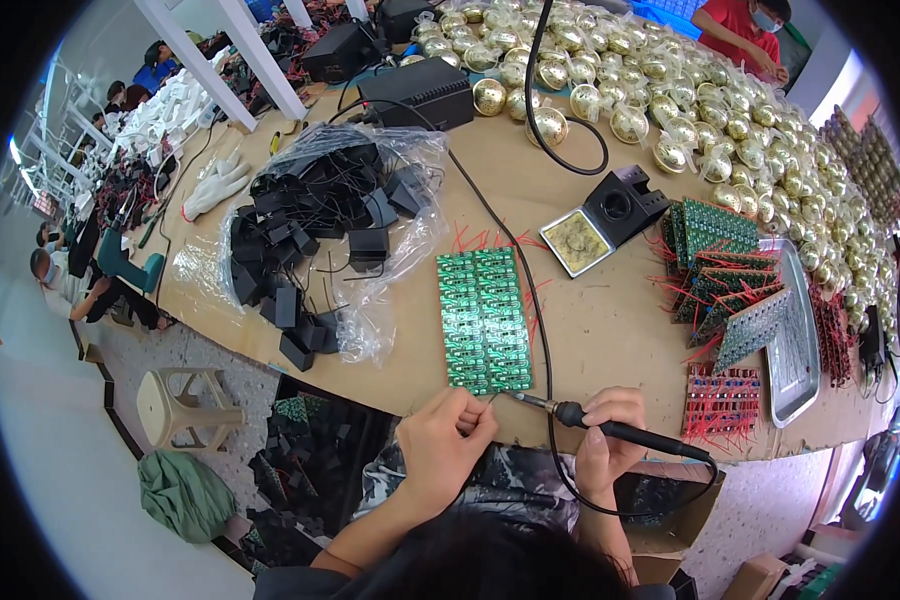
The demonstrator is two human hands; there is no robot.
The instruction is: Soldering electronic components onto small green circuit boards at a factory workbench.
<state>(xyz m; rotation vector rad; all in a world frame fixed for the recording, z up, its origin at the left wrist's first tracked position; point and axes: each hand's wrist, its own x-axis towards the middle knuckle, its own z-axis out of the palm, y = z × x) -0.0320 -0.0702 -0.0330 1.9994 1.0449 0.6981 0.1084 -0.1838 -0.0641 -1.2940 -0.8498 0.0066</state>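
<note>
My right hand [613, 436] is wrapped round a soldering iron [630, 432] with a black handle. Its tip points left, to the near edge of a green circuit board panel [485, 320] lying flat on the table. At that same edge my left hand [444, 436] is closed in a pinch. A thin dark wire end shows at its fingertips, close to the iron's tip; I cannot tell whether they touch. Red wires stick out along the panel's far and right sides. The iron's black cable loops below my right hand and runs up across the table.
A plastic bag of black boxes with wires [368, 248] lies left. Beyond the panel stands an iron holder with a sponge tray [577, 243]. Stacked boards [725, 235] and a metal tray [796, 370] sit right. Gold round parts [690, 110] fill the back; a black power unit [420, 92] stands there.
</note>
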